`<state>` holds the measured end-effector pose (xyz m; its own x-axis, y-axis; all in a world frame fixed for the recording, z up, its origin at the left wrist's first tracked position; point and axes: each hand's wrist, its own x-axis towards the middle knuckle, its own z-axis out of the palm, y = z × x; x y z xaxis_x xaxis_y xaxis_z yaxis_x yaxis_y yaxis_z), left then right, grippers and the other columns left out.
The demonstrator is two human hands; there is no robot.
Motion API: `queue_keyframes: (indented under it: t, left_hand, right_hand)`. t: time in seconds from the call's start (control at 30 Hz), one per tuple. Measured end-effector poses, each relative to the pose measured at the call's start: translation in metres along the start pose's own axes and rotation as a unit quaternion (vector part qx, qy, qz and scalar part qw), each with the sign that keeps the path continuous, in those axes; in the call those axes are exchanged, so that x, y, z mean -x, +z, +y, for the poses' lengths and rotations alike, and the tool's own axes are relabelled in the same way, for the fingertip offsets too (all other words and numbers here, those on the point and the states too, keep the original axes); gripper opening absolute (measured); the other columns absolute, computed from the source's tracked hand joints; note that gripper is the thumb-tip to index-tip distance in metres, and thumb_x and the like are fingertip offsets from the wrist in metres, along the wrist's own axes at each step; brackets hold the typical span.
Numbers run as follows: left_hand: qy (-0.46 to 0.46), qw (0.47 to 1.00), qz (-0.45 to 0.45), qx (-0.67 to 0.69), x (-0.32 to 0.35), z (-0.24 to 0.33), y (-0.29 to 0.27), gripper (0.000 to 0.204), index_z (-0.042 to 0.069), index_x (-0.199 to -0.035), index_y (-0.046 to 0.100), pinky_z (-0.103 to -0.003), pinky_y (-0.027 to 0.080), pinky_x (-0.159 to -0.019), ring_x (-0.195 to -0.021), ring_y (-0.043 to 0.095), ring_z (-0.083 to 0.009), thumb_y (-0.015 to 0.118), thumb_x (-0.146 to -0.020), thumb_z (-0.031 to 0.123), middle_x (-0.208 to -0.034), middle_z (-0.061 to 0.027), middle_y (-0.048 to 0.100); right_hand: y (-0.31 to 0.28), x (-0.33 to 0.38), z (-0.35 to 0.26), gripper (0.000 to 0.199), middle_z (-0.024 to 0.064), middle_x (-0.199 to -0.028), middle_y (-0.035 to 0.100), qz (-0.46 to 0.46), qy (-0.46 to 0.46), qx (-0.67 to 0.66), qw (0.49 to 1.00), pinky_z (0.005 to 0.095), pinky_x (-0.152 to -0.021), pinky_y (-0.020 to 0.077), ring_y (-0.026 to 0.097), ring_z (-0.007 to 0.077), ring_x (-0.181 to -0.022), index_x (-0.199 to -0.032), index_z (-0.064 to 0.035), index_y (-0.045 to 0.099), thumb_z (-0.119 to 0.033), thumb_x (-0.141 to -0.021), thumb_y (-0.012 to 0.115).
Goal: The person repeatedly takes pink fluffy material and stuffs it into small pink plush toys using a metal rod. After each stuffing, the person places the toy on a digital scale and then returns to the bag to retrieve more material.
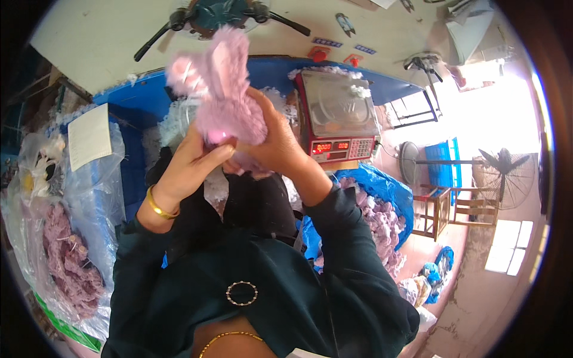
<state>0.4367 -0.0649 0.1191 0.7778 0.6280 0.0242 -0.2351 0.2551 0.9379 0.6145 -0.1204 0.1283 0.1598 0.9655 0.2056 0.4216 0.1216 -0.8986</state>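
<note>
From my remote seat I take the red scale (339,119) as my landmark. The pink plush toy (233,116) is held in the air to the left of it, ears pointing away from the body. My left grip (194,158) is closed on the toy's lower part, thumb pressing beside a glossy pink spot I cannot identify. My right grip (280,134) is wrapped round the side nearer the scale; its fingertips are partly hidden behind the plush.

I judge slipping the first risk: the pile looks soft and slick, so uneven pressure could let the body twist between the two grips. Pressing too hard with that thumb might dent the form or strain a seam. Loose white fluff (361,91) lies on the scale's far right edge and could cling to the fur or disturb a reading. The ears reach toward the black-handled device (218,13), beyond and left of the scale; lifting carelessly could brush them against it, though I cannot tell the gap.
</note>
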Motion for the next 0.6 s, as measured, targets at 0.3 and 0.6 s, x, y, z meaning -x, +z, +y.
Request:
queue_keyframes:
  t: [0.3,0.6]
  left_hand:
    - [-0.149,0.984,0.029,-0.094,0.035,-0.026,-0.04,0.034,0.003,-0.124,0.049,-0.028,0.05,-0.077,-0.089,0.061,-0.0153,0.048,-0.098,0.025,-0.112,-0.0113,0.059]
    - [-0.216,0.971,0.085,-0.05,0.061,-0.047,-0.061,0.028,0.004,-0.116,0.056,-0.026,0.05,-0.076,-0.087,0.062,-0.0151,0.047,-0.099,0.024,-0.104,-0.0103,0.064]
  right_hand:
    - [-0.237,0.024,0.196,0.063,0.0114,-0.104,0.066,0.099,0.235,0.009,0.967,0.0333,-0.081,0.0499,0.062,0.0194,-0.095,-0.12,0.002,0.056,-0.034,-0.074,0.08]
    - [-0.345,0.053,0.23,0.088,0.0196,-0.113,0.061,0.287,0.315,0.409,0.807,0.039,-0.081,0.0507,0.059,0.0272,-0.104,-0.131,-0.0005,0.049,-0.057,-0.068,0.075]
